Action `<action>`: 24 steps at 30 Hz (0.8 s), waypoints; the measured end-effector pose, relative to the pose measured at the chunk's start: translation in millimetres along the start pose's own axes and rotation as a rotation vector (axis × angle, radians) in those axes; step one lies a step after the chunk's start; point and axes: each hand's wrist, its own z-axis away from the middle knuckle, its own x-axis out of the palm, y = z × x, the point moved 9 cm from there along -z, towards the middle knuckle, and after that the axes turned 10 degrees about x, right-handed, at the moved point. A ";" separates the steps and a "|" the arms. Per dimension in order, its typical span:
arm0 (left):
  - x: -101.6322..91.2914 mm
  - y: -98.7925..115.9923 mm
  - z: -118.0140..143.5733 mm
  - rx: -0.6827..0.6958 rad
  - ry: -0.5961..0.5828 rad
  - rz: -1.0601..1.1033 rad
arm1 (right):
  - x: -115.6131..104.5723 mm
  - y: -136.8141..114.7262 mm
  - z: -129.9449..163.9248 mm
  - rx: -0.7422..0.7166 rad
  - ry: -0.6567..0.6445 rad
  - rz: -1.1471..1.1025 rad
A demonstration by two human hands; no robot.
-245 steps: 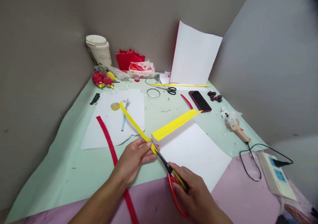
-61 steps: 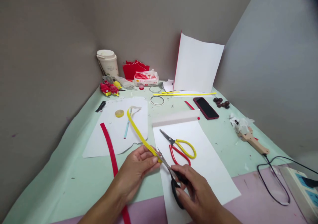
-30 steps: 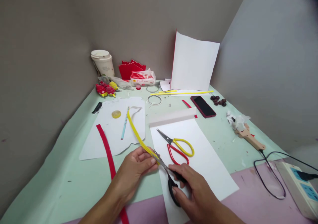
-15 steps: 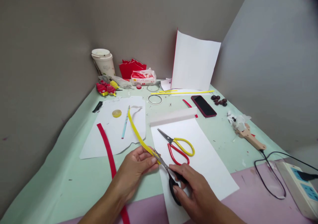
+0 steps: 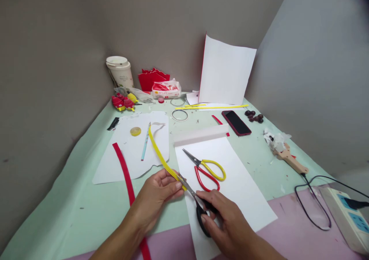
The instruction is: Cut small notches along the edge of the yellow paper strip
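Pinched in my left hand [image 5: 158,194] is a yellow strip [image 5: 158,152] with fine cuts along its edge near my fingers. Its far end reaches toward a blue pencil [image 5: 145,143]. My right hand [image 5: 223,217] grips black-handled scissors [image 5: 190,190], whose blade tips meet the strip right beside my left fingertips. Beyond the right hand, a second pair of scissors [image 5: 201,166] with red and yellow handles lies on a white sheet [image 5: 239,187]. A red strip [image 5: 127,177] runs beneath my left wrist.
A phone [image 5: 236,122], dark beads [image 5: 254,116] and a glue gun [image 5: 290,160] lie to the right, near a power strip [image 5: 350,214]. Tape [image 5: 135,131] rests on a left sheet [image 5: 109,164]. Behind stand a cup [image 5: 120,73], a tissue pack [image 5: 166,90] and an upright white card [image 5: 227,72].
Almost nothing differs. Both hands, the yellow strip and the black-handled scissors stay in nearly the same place.
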 end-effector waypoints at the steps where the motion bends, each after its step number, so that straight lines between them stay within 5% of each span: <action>1: 0.0 0.1 -0.2 0.001 -0.003 -0.004 | -0.2 0.0 0.0 0.000 0.000 0.002; 24: -4.0 0.7 1.9 -0.001 -0.010 -0.016 | -4.2 2.0 -3.4 0.117 -0.042 -0.136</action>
